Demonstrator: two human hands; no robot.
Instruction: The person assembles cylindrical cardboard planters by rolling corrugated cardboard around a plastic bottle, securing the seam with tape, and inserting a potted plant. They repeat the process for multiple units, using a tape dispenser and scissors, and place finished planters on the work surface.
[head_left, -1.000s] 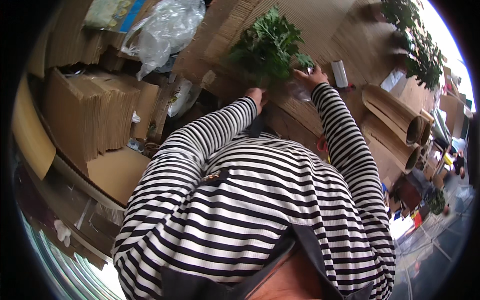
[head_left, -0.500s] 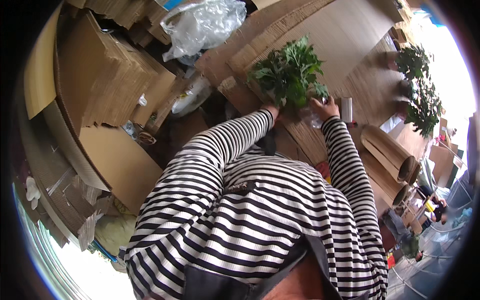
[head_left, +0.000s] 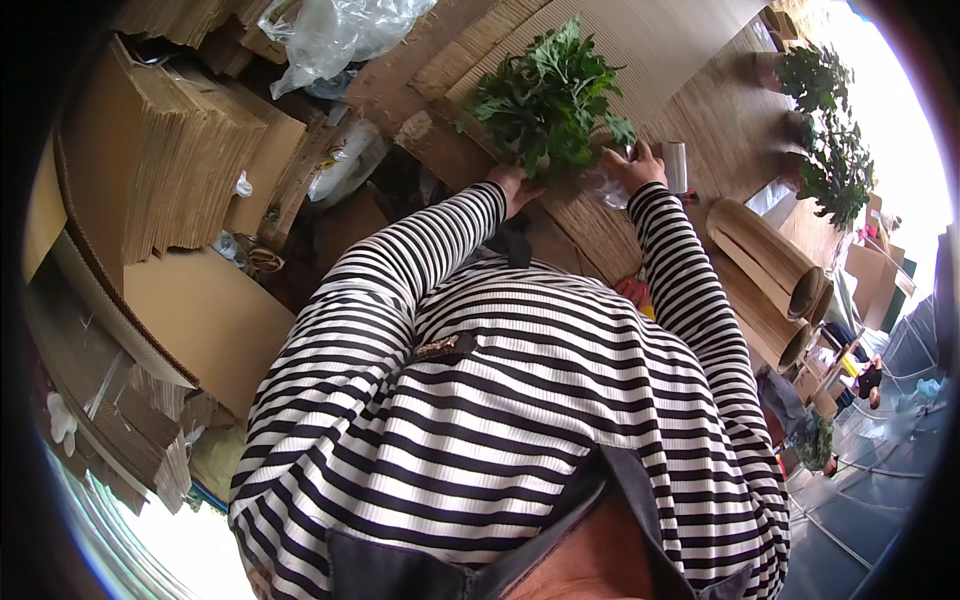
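A bushy green leafy plant (head_left: pixel 550 95) with lobed leaves stands over the cardboard-covered table. At its lower left side, my left hand (head_left: pixel 515 185) is closed round the base, its fingertips partly hidden by leaves. To the right of the plant my right hand (head_left: pixel 637 170) is closed in a pinch on a crumpled piece of clear plastic film (head_left: pixel 604 188), close to the plant's lower leaves. A small whitish roll (head_left: pixel 675 167) stands just beside my right wrist.
More potted leafy plants (head_left: pixel 835 150) line the table's right side. Brown paper rolls (head_left: pixel 765 260) lie beside my right forearm. Stacked cardboard sheets (head_left: pixel 175 150) and a clear plastic bag (head_left: pixel 345 40) are on the left. A small red thing (head_left: pixel 632 290) lies close to my body.
The whole view has shifted, so the plant and both hands appear higher and slightly left. My hands stay at about the same places by the plant.
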